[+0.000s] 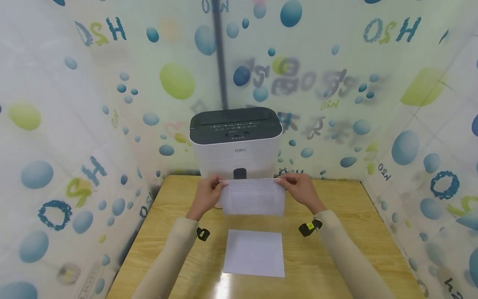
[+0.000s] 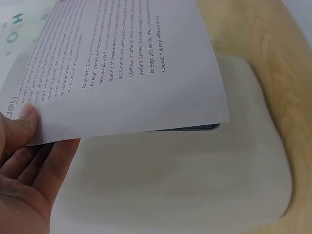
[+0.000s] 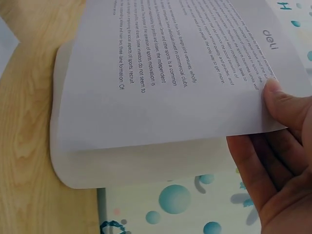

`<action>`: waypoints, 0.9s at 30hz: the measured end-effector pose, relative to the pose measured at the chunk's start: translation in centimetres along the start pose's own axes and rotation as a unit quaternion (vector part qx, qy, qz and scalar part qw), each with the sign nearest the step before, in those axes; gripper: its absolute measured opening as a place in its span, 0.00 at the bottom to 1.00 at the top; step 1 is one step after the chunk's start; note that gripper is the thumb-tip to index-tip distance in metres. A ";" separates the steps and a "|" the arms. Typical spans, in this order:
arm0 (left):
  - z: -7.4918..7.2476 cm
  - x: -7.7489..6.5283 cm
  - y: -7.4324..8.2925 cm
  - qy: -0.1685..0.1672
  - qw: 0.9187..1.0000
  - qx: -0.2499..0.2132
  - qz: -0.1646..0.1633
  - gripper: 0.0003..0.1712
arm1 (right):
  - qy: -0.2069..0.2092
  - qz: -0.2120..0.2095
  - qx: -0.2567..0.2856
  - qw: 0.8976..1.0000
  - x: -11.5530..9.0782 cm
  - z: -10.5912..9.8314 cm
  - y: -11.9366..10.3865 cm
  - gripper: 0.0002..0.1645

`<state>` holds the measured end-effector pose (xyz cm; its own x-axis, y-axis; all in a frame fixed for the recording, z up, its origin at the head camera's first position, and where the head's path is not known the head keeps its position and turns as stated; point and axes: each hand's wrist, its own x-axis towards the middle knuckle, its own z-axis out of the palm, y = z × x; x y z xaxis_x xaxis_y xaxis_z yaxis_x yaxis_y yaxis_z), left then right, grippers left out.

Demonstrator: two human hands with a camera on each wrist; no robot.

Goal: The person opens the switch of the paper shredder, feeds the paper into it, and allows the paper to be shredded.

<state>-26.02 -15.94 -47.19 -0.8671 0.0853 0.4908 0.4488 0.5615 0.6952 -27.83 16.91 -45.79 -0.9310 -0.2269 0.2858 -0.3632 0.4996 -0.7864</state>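
Observation:
A sheet of printed paper (image 1: 254,198) hangs in front of a white paper shredder (image 1: 239,160) with a dark top. My left hand (image 1: 207,195) pinches the sheet's upper left corner between thumb and fingers. At the opposite corner my right hand (image 1: 301,190) pinches it the same way. Lines of English text cover the paper (image 2: 131,87) in the left wrist view. In the right wrist view the thumb presses on the printed face of the sheet (image 3: 146,117), fingers behind it. The sheet covers the lower front of the shredder.
Another sheet of paper (image 1: 254,253), blank on top, lies on the wooden table (image 1: 328,265) nearer to me. Behind the shredder and at both sides hang patterned curtains (image 1: 336,104) with blue and green dots. Each wrist wears a black strap (image 1: 310,227).

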 end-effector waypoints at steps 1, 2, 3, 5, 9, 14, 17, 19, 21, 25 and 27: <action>-0.2 0.3 0.1 0.005 1.000 0.004 0.007 0.06 | 0.000 -0.005 0.003 1.000 0.2 -0.1 -0.3 0.12; -0.5 0.6 0.2 0.010 1.000 0.009 0.016 0.06 | 0.000 -0.009 0.006 1.000 0.4 -0.3 -0.6 0.12; -0.7 1.0 0.3 0.015 0.999 0.015 0.024 0.06 | 0.000 -0.014 0.008 1.000 0.7 -0.4 -0.9 0.12; -1.2 1.6 0.5 0.022 0.999 0.020 0.038 0.06 | 0.001 -0.023 0.012 1.000 1.1 -0.7 -1.5 0.12; -2.1 2.8 1.3 0.032 0.998 0.017 0.043 0.06 | 0.006 -0.034 0.015 0.999 1.9 -1.4 -2.8 0.12; -3.4 3.9 2.4 0.045 0.998 0.018 0.039 0.05 | 0.005 -0.033 0.019 0.999 2.9 -2.1 -4.4 0.13; -4.1 4.3 3.1 0.054 0.997 0.021 0.044 0.04 | -0.002 -0.031 0.015 0.999 3.5 -2.6 -5.4 0.13; -4.5 4.6 3.6 0.058 0.997 0.027 0.042 0.04 | -0.002 -0.036 0.011 0.999 3.9 -2.9 -6.0 0.14; -4.8 4.9 4.1 0.065 0.996 0.031 0.044 0.04 | 0.001 -0.046 0.007 0.999 4.3 -3.2 -6.4 0.14; -5.4 5.7 5.0 0.082 0.994 0.034 0.062 0.04 | 0.018 -0.071 0.005 0.997 5.0 -3.8 -7.3 0.14; -5.6 6.2 5.4 0.089 0.993 0.034 0.072 0.04 | 0.026 -0.077 0.012 0.997 5.4 -4.2 -7.8 0.14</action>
<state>-27.76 -17.04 -37.46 -0.7405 0.0259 0.6715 0.5448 0.6081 0.5774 -30.19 15.28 -35.81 -0.8648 -0.2566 0.4317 -0.5022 0.4421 -0.7432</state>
